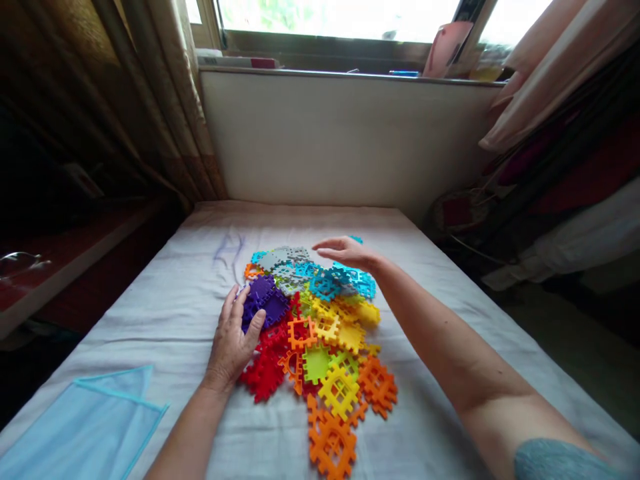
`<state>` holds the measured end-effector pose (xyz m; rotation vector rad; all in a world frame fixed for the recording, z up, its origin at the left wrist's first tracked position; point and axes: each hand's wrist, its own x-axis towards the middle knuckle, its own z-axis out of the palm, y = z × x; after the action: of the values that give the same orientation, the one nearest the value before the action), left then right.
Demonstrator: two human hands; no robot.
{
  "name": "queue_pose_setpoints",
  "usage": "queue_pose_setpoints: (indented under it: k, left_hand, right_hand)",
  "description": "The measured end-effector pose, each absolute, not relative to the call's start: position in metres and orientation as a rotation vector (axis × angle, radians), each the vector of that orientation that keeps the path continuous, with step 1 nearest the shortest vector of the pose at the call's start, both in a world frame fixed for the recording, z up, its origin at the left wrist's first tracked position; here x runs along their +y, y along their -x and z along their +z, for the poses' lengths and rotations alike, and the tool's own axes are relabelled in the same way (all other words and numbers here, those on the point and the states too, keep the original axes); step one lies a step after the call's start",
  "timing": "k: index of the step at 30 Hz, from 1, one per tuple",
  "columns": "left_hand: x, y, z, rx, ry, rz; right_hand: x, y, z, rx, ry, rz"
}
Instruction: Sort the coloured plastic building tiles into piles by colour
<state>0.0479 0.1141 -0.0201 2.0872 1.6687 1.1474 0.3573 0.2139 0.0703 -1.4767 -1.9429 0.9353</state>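
A heap of interlocking plastic building tiles lies on the bed sheet. My left hand rests against the purple tiles on the heap's left side, thumb and fingers apart. Above the far part of the heap is my right hand, its fingers stretched out and nothing visible in them. Grey tiles and blue tiles lie nearest to it. Red tiles, yellow tiles, lime green tiles and orange tiles spread towards me, several with window-like openings.
The wrinkled pale sheet surrounds the heap. A light blue mesh bag lies at the front left. Beyond the bed stands a low wall under a window. Curtains hang at left, clothes at right.
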Motion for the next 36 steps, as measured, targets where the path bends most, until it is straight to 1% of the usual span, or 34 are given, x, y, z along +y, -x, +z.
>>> queue_pose_setpoints:
  k: [3,4,6,8,10,14,16,19,21,23,25,27,29,31,33,36]
  left_hand:
    - [0.114,-0.05,-0.021,1.715,-2.109,1.135]
    - [0.114,-0.051,-0.021,1.74,-2.122,1.111]
    - [0.113,-0.053,-0.021,1.777,-2.154,1.042]
    - [0.112,-0.055,-0.021,1.779,-2.19,0.968]
    - [0.11,-0.056,-0.02,1.766,-2.226,0.913]
    - [0.109,-0.059,-0.022,1.747,-2.247,0.866]
    - [0.11,-0.059,-0.024,1.717,-2.216,0.913]
    - [0.115,-0.055,-0.027,1.632,-2.088,1.097]
    - [0.117,-0.05,-0.026,1.571,-1.976,1.212]
    - [0.118,-0.045,-0.022,1.532,-1.869,1.288]
    - [0.117,-0.04,-0.018,1.53,-1.76,1.357]
    - [0.116,-0.037,-0.014,1.544,-1.665,1.429]
    - [0.114,-0.036,-0.013,1.549,-1.631,1.481]
    - [0.11,-0.035,-0.013,1.542,-1.662,1.489]
    - [0.103,-0.034,-0.015,1.527,-1.723,1.431]
    - [0.085,-0.028,-0.017,1.474,-1.861,1.237]
  right_hand:
    - [0.202,-0.399,0.055,-1.546,2.183,0.293]
    - [0.195,-0.409,0.046,-1.425,2.37,0.19]
    - [0.175,-0.417,0.024,-1.388,2.525,0.258]
    - [0.153,-0.408,0.002,-1.571,2.383,0.238]
    - [0.135,-0.386,-0.015,-1.619,2.161,0.244]
    - [0.126,-0.331,-0.023,-1.402,1.749,0.442]
    - [0.131,-0.302,-0.016,-1.312,1.633,0.557]
    - [0.138,-0.255,0.002,-1.277,1.582,0.727]
    - [0.138,-0.223,0.016,-1.299,1.551,0.789]
    - [0.137,-0.196,0.034,-1.356,1.422,0.864]
    - [0.135,-0.181,0.054,-1.419,1.262,0.99]
    - [0.132,-0.185,0.074,-1.467,1.177,1.069]
    - [0.123,-0.209,0.088,-1.509,1.228,1.0]
    - [0.099,-0.247,0.091,-1.573,1.396,0.82]
    - [0.06,-0.289,0.081,-1.745,1.571,0.686]
    - [-0.012,-0.331,0.047,-1.974,1.856,0.642]
